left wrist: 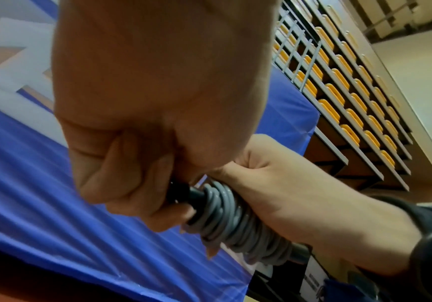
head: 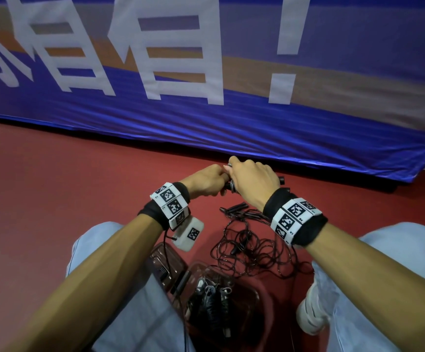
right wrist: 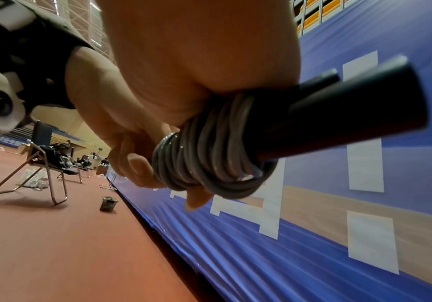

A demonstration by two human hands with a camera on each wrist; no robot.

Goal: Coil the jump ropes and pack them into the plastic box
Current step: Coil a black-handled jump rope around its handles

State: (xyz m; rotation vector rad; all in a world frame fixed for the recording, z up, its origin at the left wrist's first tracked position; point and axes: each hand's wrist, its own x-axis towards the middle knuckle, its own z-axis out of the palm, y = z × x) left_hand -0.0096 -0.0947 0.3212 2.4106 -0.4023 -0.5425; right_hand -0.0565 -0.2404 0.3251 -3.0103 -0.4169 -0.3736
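Observation:
Both hands meet above the red floor and hold one jump rope [head: 230, 185] between them. Its grey cord [right wrist: 204, 161] is wound in tight turns around two black handles [right wrist: 352, 106] laid side by side. My right hand [head: 250, 182] grips the wound bundle from above. My left hand [head: 207, 181] curls its fingers round the handle end [left wrist: 180, 192] beside the grey coil [left wrist: 225, 216]. A tangle of loose dark ropes [head: 252, 246] lies on the floor below the hands. The clear plastic box [head: 262, 301] stands between my knees with coiled ropes inside.
A blue banner [head: 231, 128] with white characters runs along the floor just beyond the hands. The box lid [head: 165, 262] lies left of the box. My white shoe [head: 310, 311] is beside the box. A folding chair [right wrist: 41, 155] and a small dark container [right wrist: 108, 203] stand far off.

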